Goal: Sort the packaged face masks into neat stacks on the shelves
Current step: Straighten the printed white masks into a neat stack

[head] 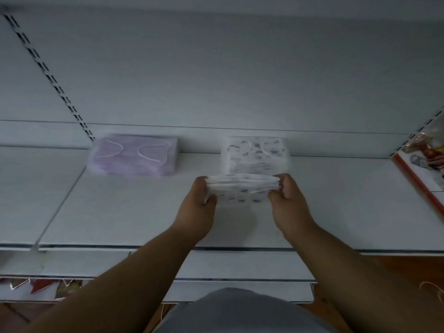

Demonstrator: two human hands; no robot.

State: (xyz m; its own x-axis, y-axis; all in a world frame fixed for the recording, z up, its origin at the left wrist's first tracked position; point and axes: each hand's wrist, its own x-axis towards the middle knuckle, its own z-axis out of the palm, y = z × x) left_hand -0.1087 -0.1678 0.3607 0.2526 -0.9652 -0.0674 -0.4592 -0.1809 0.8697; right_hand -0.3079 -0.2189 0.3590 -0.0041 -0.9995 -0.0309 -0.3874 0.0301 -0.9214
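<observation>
While both hands are working: left hand (197,201) and right hand (287,199) are each gripping one end of a bundle of patterned masks (241,191).
Bundle position: hovering over the white shelf (120,212), long axis running left to right.
Behind it: a patterned stack (255,155) is lying near the back.
Further left: a purple stack (133,155) is sitting apart, long axis also left to right.
</observation>
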